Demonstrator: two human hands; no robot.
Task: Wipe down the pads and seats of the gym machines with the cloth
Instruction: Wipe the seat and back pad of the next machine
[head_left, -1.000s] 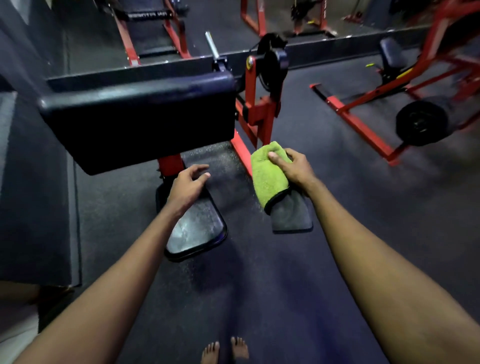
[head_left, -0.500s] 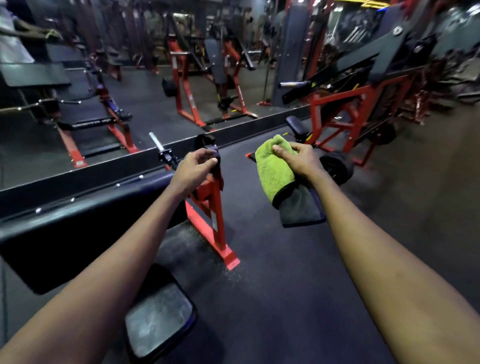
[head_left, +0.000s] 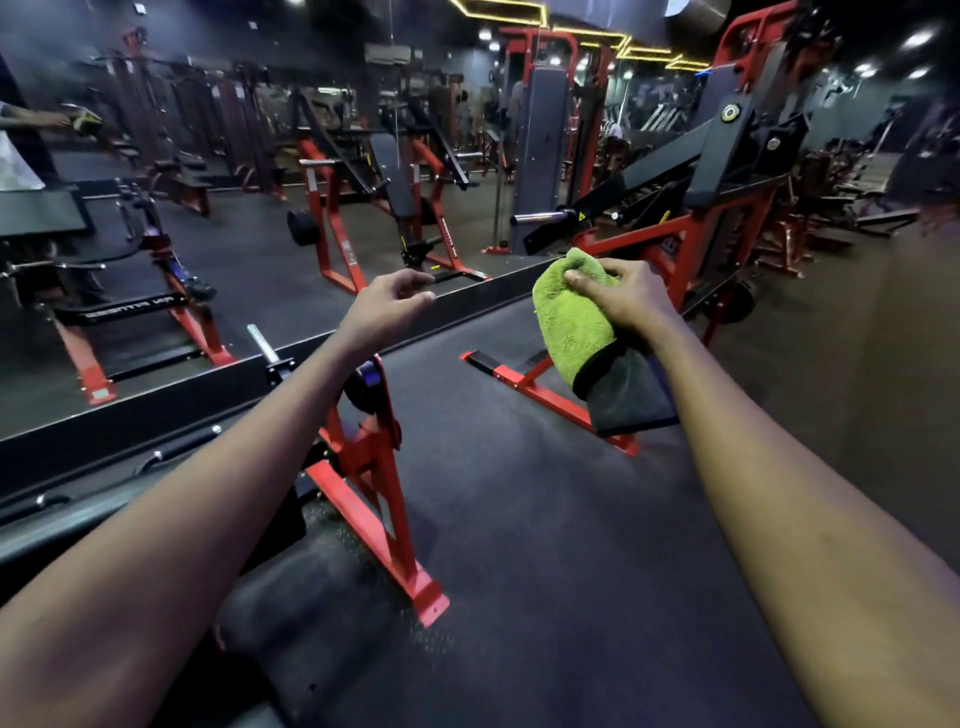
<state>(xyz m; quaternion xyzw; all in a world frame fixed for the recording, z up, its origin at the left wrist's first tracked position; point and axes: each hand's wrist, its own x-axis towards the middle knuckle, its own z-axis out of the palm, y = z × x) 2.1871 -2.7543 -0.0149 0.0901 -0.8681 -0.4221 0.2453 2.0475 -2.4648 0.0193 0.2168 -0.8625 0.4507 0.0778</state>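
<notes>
View from a head-worn camera looking down two bare outstretched arms in a dim gym with red and black machines.

The right hand (head_left: 628, 296) grips a folded cloth (head_left: 571, 322), the thumb pressed onto its fuzzy lime-green face and the fingers curled behind it. A dark grey part of the cloth hangs below the wrist. The cloth is held up in the air at about chest level, touching no machine.

The left hand (head_left: 387, 306) is raised just left of it, fingers loosely curled and holding nothing.

Beneath the left forearm stands a red steel machine frame (head_left: 374, 499), its foot bolted flat on the dark rubber floor (head_left: 545, 545). A black seat (head_left: 291, 597) sits low beside it, blurred, and a long black pad (head_left: 130, 499) runs along the lower left edge, partly hidden by the arm.

A wall mirror (head_left: 234, 234) fills the left half of the view, above a black ledge. In the reflection, a black bar on a red frame carries white lettering (head_left: 135, 310); it is reversed and too blurred to read surely.

Behind the right hand is a large incline machine (head_left: 675, 244) with a slanted black pad. A small yellow warning sticker (head_left: 581, 217) sits beside its chrome peg, and a round yellow badge (head_left: 730, 111) is higher on the arm; the writing on both is too small to read.

Yellow light strips (head_left: 587, 31) zigzag across the black ceiling.
</notes>
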